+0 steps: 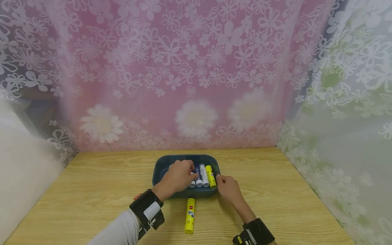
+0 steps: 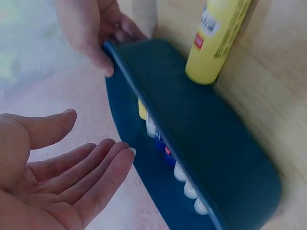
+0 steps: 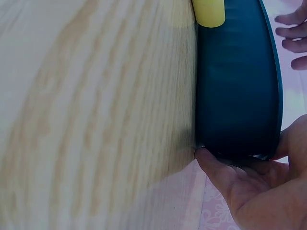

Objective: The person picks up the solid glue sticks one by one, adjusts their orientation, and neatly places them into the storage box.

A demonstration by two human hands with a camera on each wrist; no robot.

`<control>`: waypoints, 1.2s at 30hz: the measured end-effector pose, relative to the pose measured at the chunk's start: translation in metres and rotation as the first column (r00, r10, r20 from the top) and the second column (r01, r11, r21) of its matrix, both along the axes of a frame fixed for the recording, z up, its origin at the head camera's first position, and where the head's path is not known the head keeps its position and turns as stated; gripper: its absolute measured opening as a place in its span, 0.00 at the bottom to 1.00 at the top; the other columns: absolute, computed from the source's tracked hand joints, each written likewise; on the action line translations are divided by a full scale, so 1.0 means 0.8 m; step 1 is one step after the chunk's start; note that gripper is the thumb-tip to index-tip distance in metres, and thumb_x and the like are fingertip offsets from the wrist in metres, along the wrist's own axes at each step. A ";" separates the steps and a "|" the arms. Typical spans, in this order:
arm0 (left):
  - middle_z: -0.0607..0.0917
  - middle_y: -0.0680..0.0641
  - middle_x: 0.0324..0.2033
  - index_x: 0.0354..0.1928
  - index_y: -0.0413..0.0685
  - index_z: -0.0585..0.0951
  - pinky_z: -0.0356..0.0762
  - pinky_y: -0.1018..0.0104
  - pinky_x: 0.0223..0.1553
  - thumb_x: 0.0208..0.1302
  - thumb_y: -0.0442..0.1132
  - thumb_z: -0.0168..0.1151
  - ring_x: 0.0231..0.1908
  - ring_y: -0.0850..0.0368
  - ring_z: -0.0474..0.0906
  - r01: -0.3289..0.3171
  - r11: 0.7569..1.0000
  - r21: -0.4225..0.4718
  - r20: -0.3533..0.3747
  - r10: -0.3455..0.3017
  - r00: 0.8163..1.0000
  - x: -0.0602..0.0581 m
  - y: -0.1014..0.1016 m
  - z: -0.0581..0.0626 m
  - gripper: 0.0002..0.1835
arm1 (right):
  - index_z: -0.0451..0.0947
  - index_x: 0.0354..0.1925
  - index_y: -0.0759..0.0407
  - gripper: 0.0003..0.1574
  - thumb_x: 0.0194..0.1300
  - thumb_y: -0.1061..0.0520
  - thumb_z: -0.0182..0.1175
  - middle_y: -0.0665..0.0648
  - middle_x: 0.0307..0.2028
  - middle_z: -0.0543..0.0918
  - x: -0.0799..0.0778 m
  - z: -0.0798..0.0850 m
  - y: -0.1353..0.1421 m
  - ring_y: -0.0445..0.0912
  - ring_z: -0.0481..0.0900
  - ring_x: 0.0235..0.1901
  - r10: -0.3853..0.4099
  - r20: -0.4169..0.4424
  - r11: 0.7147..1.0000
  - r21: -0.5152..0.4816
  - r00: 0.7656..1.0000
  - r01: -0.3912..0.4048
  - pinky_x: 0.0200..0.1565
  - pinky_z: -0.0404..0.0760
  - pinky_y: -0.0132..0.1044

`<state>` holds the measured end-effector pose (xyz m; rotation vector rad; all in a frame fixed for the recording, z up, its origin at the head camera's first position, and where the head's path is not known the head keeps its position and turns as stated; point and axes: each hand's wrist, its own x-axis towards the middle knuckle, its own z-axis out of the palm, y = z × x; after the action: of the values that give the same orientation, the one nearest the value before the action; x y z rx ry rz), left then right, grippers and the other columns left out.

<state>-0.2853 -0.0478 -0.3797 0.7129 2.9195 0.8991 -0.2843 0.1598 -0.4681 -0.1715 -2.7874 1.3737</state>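
Observation:
A dark teal plastic bin [image 1: 203, 193] stands on the table with several glue sticks lying side by side in it. Among them are a yellow glue stick [image 1: 210, 177] at the right end, a white one [image 1: 203, 173] beside it and a blue and white one [image 1: 198, 177]. Over the bin hovers my left hand [image 1: 179, 175], fingers spread loosely and nothing held, hiding the sticks on the left. My right hand [image 1: 228, 187] grips the bin's right end, thumb at the rim and fingers low on the outer wall. Another yellow glue stick [image 1: 189, 217] lies on the table before the bin.
The wooden table [image 1: 116, 190] runs back to a pink flowered curtain [image 1: 147, 85]. A pale flowered curtain [image 1: 346, 136] hangs along the right side. Both wrists wear black straps with devices.

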 end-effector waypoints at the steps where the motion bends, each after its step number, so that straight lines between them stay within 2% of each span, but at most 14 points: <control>1: 0.86 0.49 0.27 0.47 0.37 0.84 0.76 0.69 0.24 0.68 0.40 0.68 0.22 0.63 0.78 0.007 1.000 0.000 -0.001 -0.007 1.000 0.004 -0.001 -0.001 0.13 | 0.66 0.19 0.53 0.28 0.80 0.50 0.45 0.49 0.16 0.65 0.000 0.000 0.000 0.42 0.61 0.17 0.001 -0.001 1.000 0.002 1.000 -0.001 0.22 0.59 0.32; 3: 0.88 0.48 0.31 0.47 0.38 0.85 0.79 0.67 0.28 0.67 0.40 0.69 0.27 0.61 0.80 0.007 1.000 -0.005 0.005 -0.007 1.000 0.010 -0.002 -0.004 0.13 | 0.66 0.19 0.53 0.28 0.80 0.50 0.45 0.49 0.16 0.65 0.000 0.000 0.001 0.43 0.61 0.17 0.000 -0.002 1.000 0.005 1.000 0.000 0.22 0.59 0.32; 8: 0.86 0.48 0.33 0.46 0.39 0.85 0.76 0.66 0.30 0.64 0.41 0.71 0.28 0.58 0.76 -0.007 0.999 -0.032 0.004 0.007 1.000 0.018 -0.005 -0.011 0.14 | 0.66 0.19 0.53 0.29 0.80 0.50 0.45 0.49 0.16 0.64 0.000 -0.001 0.000 0.42 0.61 0.16 -0.002 0.001 1.000 0.005 1.000 0.002 0.21 0.58 0.32; 14: 0.84 0.51 0.27 0.49 0.38 0.83 0.72 0.71 0.22 0.64 0.42 0.72 0.22 0.64 0.74 0.011 1.000 -0.014 0.001 -0.011 1.000 0.030 -0.004 -0.015 0.17 | 0.66 0.19 0.53 0.28 0.80 0.50 0.45 0.49 0.16 0.64 0.002 0.000 -0.001 0.43 0.61 0.17 0.000 -0.004 1.000 0.007 1.000 0.000 0.22 0.59 0.32; 19: 0.79 0.55 0.19 0.34 0.44 0.82 0.66 0.73 0.19 0.62 0.41 0.73 0.18 0.65 0.71 0.066 0.997 -0.042 0.037 -0.064 0.997 0.043 -0.003 -0.014 0.10 | 0.66 0.19 0.53 0.29 0.80 0.50 0.45 0.49 0.16 0.64 0.001 0.000 -0.001 0.43 0.61 0.17 -0.008 -0.001 1.000 0.012 1.000 0.008 0.22 0.59 0.32; 22: 0.75 0.56 0.16 0.25 0.47 0.80 0.64 0.74 0.17 0.62 0.41 0.73 0.16 0.66 0.69 0.083 0.994 -0.075 0.042 -0.080 0.996 0.048 -0.004 -0.016 0.13 | 0.66 0.19 0.53 0.29 0.80 0.50 0.45 0.49 0.16 0.64 0.000 0.000 -0.001 0.43 0.61 0.17 -0.015 0.002 1.000 0.020 1.000 0.015 0.22 0.59 0.32; 26: 0.73 0.57 0.13 0.20 0.48 0.80 0.61 0.75 0.16 0.62 0.41 0.73 0.15 0.66 0.67 0.092 0.989 -0.114 0.059 -0.086 0.995 0.051 -0.005 -0.019 0.15 | 0.66 0.19 0.53 0.28 0.80 0.50 0.45 0.49 0.16 0.65 -0.001 -0.001 -0.001 0.43 0.61 0.17 -0.014 -0.003 1.000 0.022 1.000 0.014 0.22 0.59 0.32; 32: 0.72 0.55 0.13 0.21 0.46 0.83 0.59 0.73 0.17 0.61 0.44 0.74 0.15 0.64 0.66 0.084 0.978 -0.192 0.133 -0.059 0.989 0.052 -0.006 -0.023 0.15 | 0.66 0.20 0.54 0.28 0.80 0.50 0.44 0.50 0.17 0.65 0.000 -0.002 -0.002 0.43 0.62 0.18 -0.014 0.005 1.000 0.028 1.000 0.014 0.22 0.60 0.32; 36: 0.72 0.54 0.15 0.25 0.44 0.82 0.60 0.72 0.18 0.61 0.45 0.74 0.17 0.61 0.67 0.069 0.975 -0.209 0.174 -0.033 0.984 0.053 -0.007 -0.026 0.15 | 0.69 0.21 0.55 0.28 0.80 0.50 0.44 0.50 0.17 0.65 0.001 -0.002 -0.001 0.43 0.62 0.18 -0.010 -0.001 1.000 0.029 1.000 0.010 0.22 0.60 0.33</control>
<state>-0.2432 -0.0535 -0.4008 0.6584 2.7760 0.5949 -0.2839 0.1591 -0.4694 -0.1845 -2.8002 1.3301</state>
